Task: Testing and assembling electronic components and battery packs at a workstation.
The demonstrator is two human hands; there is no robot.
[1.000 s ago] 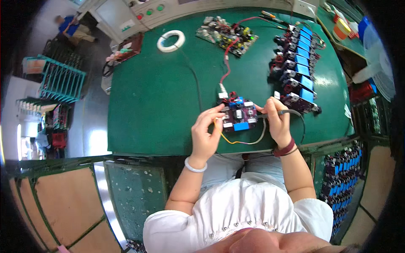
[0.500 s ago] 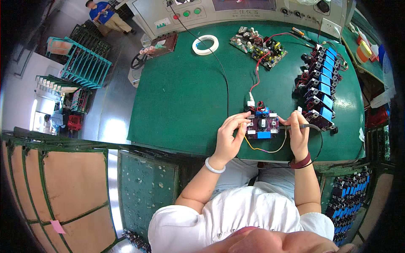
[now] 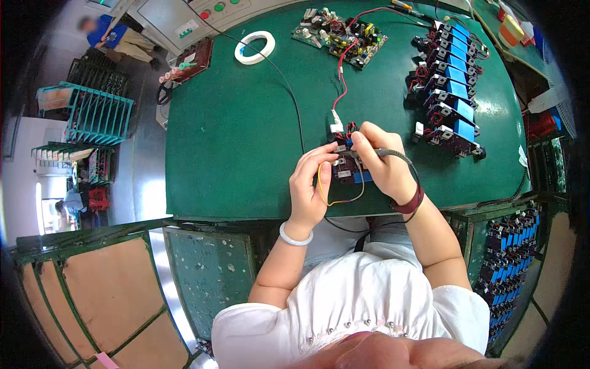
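I see the green table (image 3: 246,123) filling most of the view, its matte top bending toward the rim, and everything else I place against it. At its near edge, just ahead of my chest, sits the small circuit board (image 3: 351,167), dark with blue blocks and red leads, lying between both hands. My left hand (image 3: 309,187) closes on the board's left edge, fingertips pinching it, with a thin yellow wire (image 3: 335,198) looping under the palm. My right hand (image 3: 384,166) covers the board's right side and grips a slim dark probe (image 3: 393,152) whose cable trails off over the wrist; fingers pressed together around it. Compared with half a second ago, the hands and board sit nearly as they did on the table, though the view has tilted so the table lies lower and more centred. On the table's far right a row of blue-capped modules (image 3: 452,92) stands in a column; at the far edge lie a larger populated board (image 3: 341,35) and a white tape roll (image 3: 254,47).
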